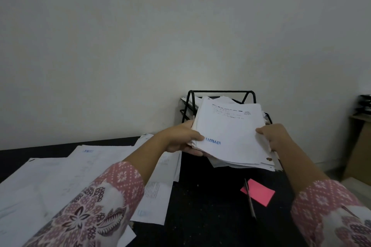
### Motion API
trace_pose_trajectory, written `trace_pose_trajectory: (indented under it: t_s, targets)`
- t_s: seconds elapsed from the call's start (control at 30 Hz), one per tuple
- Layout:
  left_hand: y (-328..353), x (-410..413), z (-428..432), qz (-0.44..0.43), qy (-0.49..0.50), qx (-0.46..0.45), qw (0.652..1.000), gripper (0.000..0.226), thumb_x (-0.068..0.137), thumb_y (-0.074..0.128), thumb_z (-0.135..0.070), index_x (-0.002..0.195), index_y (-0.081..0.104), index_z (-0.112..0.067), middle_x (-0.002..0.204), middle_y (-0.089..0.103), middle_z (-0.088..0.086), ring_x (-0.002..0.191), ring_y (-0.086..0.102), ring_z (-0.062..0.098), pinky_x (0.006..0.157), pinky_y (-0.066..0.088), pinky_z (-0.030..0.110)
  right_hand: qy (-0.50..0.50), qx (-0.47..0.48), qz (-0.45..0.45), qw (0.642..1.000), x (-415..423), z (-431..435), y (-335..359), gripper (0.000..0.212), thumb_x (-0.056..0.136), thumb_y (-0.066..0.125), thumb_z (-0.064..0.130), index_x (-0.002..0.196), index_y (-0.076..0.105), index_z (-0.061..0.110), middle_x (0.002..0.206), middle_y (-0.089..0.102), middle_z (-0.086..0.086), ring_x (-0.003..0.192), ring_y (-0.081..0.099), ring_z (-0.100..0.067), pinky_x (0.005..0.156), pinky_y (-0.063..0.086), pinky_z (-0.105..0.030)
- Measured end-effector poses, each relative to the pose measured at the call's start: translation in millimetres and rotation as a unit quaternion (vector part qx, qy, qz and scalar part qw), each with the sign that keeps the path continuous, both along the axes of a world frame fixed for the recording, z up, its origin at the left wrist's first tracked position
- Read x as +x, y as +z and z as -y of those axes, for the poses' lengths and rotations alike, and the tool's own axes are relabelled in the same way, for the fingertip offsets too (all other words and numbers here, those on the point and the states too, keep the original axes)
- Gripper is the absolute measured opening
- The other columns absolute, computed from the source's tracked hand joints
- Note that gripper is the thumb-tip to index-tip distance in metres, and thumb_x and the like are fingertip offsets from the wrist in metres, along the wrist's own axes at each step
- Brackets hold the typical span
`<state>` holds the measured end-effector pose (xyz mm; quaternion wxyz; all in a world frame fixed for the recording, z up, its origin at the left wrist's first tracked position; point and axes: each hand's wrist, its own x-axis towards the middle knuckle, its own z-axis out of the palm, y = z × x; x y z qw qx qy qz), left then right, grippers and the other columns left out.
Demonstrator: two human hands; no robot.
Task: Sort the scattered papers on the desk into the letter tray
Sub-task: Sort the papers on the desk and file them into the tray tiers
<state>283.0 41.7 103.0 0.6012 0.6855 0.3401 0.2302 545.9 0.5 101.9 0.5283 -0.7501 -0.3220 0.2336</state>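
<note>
Two grips share one paper stack (230,134): left grip (180,139) and right grip (276,136) pinch its opposite edges, apparently squaring it over the letter tray (220,92), right of centre; loose papers (60,168) await lower left.

Thin black metal wire forms the letter tray (220,92). The stack of papers (230,132) is matt white paper. The desk top (200,206) looks dark, speckled and dull. The sleeves (96,202) are patterned pink cloth.

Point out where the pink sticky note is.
Head view, lower right: the pink sticky note lies on the black desk, a pen across its left edge.
</note>
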Motion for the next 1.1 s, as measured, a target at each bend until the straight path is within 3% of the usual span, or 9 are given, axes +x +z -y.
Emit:
trace_pose_trajectory:
  t_s: [0.07, 0.2, 0.3, 0.37, 0.53, 0.67, 0.77, 1.0, 1.1]
  targets:
    - [2.4, 8.7, -1.8, 0.025, 0.011, -0.016, 1.000, 0.039, 0.095, 0.044, 0.001, 0.130, 0.037, -0.014, 0.127, 0.056, 0.013, 0.079, 0.069, 0.025, 0.048, 0.051, 0.017, -0.012, 0.002, -0.019, 1.000, 8.9, -0.8, 3.1, 0.034, 0.088, 0.059, 0.005, 0.120, 0.056, -0.006, 0.118, 0.060, -0.018, 0.108, 0.057, -0.036, 0.081, 0.046, -0.034]
    - [6.1, 26.4, -11.1, 0.072, 0.082, -0.044, 0.993, 0.031, 0.094, 0.037, 0.007, 0.121, 0.040, -0.008, 0.125, 0.051, 0.018, 0.058, 0.069, 0.018, 0.039, 0.044, 0.013, 0.000, 0.036, -0.086, 0.996, 15.7, -0.7, 15.7, 0.013, 0.089, 0.056, -0.001, 0.101, 0.056, -0.004, 0.085, 0.055, -0.012, 0.076, 0.057, -0.031, 0.065, 0.049, -0.030]
    - [10.3, 38.1, -13.9, 0.106, 0.110, -0.087, 0.984, 0.031, 0.093, 0.033, 0.010, 0.118, 0.040, -0.006, 0.124, 0.050, 0.022, 0.051, 0.068, 0.017, 0.035, 0.041, 0.012, 0.031, 0.053, -0.138, 0.989, 18.7, 2.7, 22.6, 0.015, 0.093, 0.052, 0.010, 0.084, 0.055, -0.002, 0.081, 0.056, -0.010, 0.055, 0.063, -0.017, 0.048, 0.050, -0.022]
    - [11.5, 45.8, -16.8, 0.128, 0.125, -0.110, 0.978, 0.033, 0.091, 0.032, 0.014, 0.117, 0.040, -0.005, 0.116, 0.053, 0.024, 0.050, 0.067, 0.018, 0.035, 0.041, 0.012, 0.059, 0.099, -0.185, 0.976, 22.3, 2.5, 25.3, 0.015, 0.097, 0.046, 0.013, 0.086, 0.051, 0.004, 0.094, 0.058, -0.011, 0.063, 0.060, -0.016, 0.057, 0.050, -0.024]
    - [14.2, 71.5, -22.2, 0.170, 0.164, -0.135, 0.962, 0.043, 0.090, 0.026, 0.016, 0.129, 0.030, 0.000, 0.118, 0.050, 0.026, 0.048, 0.067, 0.019, 0.038, 0.045, 0.012, 0.131, 0.276, -0.478, 0.823, 25.5, -6.0, 14.0, 0.057, 0.099, 0.025, 0.051, 0.114, 0.048, 0.001, 0.106, 0.058, -0.018, 0.096, 0.058, -0.033, 0.059, 0.057, -0.047]
    - [17.1, 92.1, -25.6, 0.193, 0.175, -0.124, 0.957, 0.053, 0.092, 0.028, 0.013, 0.142, 0.015, 0.001, 0.107, 0.054, 0.026, 0.047, 0.067, 0.023, 0.039, 0.050, 0.019, 0.133, 0.219, -0.371, 0.893, 6.9, -16.7, 4.8, 0.049, 0.092, 0.038, 0.056, 0.100, 0.058, 0.012, 0.089, 0.063, -0.009, 0.075, 0.063, -0.024, 0.055, 0.055, -0.029]
    - [16.0, 95.5, -30.0, 0.172, 0.181, -0.082, 0.965, 0.046, 0.095, 0.041, -0.002, 0.138, 0.025, -0.006, 0.110, 0.060, 0.020, 0.053, 0.067, 0.021, 0.042, 0.053, 0.023, 0.104, 0.188, -0.292, 0.932, -2.9, -31.6, -2.0, 0.012, 0.093, 0.045, 0.010, 0.082, 0.048, 0.007, 0.073, 0.050, -0.008, 0.039, 0.049, -0.011, 0.034, 0.034, -0.015]
    - [-21.4, 82.5, -54.3, -0.052, 0.254, 0.282, 0.924, 0.038, 0.095, 0.044, -0.031, 0.085, 0.054, 0.004, 0.115, 0.050, 0.033, 0.102, 0.051, 0.041, 0.090, 0.043, 0.045, 0.051, 0.227, -0.261, 0.937, -0.9, -65.4, 4.8, 0.020, 0.091, 0.050, -0.007, 0.109, 0.045, 0.000, 0.077, 0.054, -0.012, 0.035, 0.054, -0.009, 0.037, 0.045, -0.015]
    - [-32.8, 77.9, -56.5, -0.072, 0.216, 0.333, 0.915, 0.041, 0.098, 0.043, -0.033, 0.124, 0.053, -0.003, 0.132, 0.043, 0.013, 0.122, 0.040, 0.024, 0.102, 0.032, 0.032, 0.032, 0.215, -0.233, 0.948, 0.6, -78.7, 9.3, 0.028, 0.090, 0.055, -0.005, 0.116, 0.047, -0.002, 0.078, 0.057, -0.011, 0.039, 0.057, -0.013, 0.039, 0.050, -0.019]
